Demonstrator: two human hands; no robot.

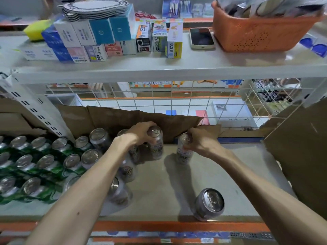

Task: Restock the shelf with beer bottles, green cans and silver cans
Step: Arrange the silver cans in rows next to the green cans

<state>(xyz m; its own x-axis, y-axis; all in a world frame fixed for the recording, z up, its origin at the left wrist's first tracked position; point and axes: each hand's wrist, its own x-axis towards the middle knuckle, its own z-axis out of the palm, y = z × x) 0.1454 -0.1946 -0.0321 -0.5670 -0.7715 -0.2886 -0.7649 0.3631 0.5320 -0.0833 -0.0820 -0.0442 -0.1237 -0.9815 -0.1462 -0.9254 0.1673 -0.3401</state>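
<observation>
My left hand [139,132] grips the top of a silver can [156,147] standing at the back of the lower shelf [203,174]. Just to its right, my right hand [201,141] grips the rim of a second silver can [184,154], also upright on the shelf. Further silver cans [122,193] stand in a column under my left forearm. One lone silver can [209,204] stands near the shelf's front edge. Several green cans [35,167] fill the left side in rows. No beer bottles are in view.
Brown cardboard [141,119] lines the shelf's back, and a cardboard sheet [300,156] leans at the right. The upper shelf [194,68] overhead carries small boxes [88,41], a phone [201,38] and an orange basket [261,32]. Wire mesh [177,103] closes the back.
</observation>
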